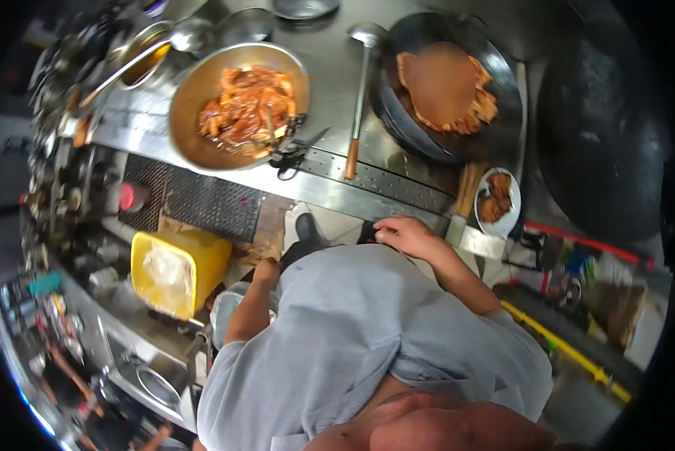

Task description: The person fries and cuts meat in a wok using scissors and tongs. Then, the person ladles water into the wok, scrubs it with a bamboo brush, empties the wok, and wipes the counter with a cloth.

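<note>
My right hand (409,236) is held in front of my belly near the steel counter's front edge, its fingers loosely spread with nothing visible in them. My left hand (267,269) hangs low beside my body, below the counter; its fingers are hardly visible. On the counter (326,90), a large steel bowl (179,113) holds sauced orange-brown pieces, with a utensil at its right rim. A ladle (358,105) with a wooden handle lies between the bowl and a dark wok (397,124). Brown food (484,105) is in the wok, partly covered by a blurred patch.
A white plate (511,214) of browned pieces is below the wok, and a second large dark wok (600,143) is at the right. Scissors (296,158) lie near the bowl. A yellow bin (217,263) stands at the left. Other people (70,376) are at the lower left.
</note>
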Tool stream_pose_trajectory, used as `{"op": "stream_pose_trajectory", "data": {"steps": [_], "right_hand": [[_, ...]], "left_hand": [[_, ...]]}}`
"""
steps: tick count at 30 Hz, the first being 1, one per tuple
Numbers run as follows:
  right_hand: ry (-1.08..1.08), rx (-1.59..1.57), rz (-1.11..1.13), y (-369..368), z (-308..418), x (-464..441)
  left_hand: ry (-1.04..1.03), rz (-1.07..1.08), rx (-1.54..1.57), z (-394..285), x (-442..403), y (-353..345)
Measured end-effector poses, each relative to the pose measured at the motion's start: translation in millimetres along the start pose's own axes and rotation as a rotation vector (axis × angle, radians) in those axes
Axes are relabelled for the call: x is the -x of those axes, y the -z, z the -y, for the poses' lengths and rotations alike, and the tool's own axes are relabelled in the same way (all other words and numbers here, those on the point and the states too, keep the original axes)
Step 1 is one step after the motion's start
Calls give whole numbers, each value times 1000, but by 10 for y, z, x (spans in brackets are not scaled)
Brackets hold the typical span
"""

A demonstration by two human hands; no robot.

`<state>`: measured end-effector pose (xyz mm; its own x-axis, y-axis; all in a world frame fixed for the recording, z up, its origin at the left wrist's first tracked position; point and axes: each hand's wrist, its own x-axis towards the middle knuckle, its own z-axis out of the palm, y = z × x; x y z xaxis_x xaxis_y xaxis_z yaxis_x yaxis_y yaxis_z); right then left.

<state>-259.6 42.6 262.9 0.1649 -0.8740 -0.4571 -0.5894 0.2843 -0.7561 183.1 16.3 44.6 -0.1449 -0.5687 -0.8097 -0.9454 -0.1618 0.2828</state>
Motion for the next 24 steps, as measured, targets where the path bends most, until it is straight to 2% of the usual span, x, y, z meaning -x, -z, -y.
{"op": "stream_pose_trajectory", "data": {"steps": [1,3,4,6,7,12,14,15,16,18,19,21,22,24], "right_hand": [[-42,-6,-18,-116,-10,-56],[-127,52,186,-373,-62,-170],[-152,48,188,-562,-187,-223],[-396,129,252,-937,-430,-328],[-444,152,278,-1032,-457,-375],[-520,153,257,-1682,-1176,-550],[-790,-167,-71,-1831,-1438,-675],[-840,-178,-277,-1928,-1554,-740],[-843,-178,-270,-2041,-1810,-804],[-732,51,-378,-2180,-2215,-969],[-697,128,-413,-2176,-2221,-1085],[-702,-248,-630,-2220,-2182,-1265],[-710,-250,-634,-2280,-2221,-1304],[-731,-282,-795,-2430,-2321,-1347]], "left_hand": [[-25,35,-17,166,-153,-28],[-189,-52,24,542,-382,-121],[-195,-27,24,642,-436,-72],[-139,49,65,758,-522,45],[-53,55,14,796,-578,78],[-35,63,154,933,-598,248],[-43,54,178,841,-571,361],[-76,89,420,1522,-1050,-258],[-46,79,359,1359,-895,-90],[14,64,238,918,-504,345],[-35,42,285,1035,-537,256],[-116,46,257,1260,-580,121],[-166,60,212,1278,-588,150],[79,94,306,1217,-550,230]]}}
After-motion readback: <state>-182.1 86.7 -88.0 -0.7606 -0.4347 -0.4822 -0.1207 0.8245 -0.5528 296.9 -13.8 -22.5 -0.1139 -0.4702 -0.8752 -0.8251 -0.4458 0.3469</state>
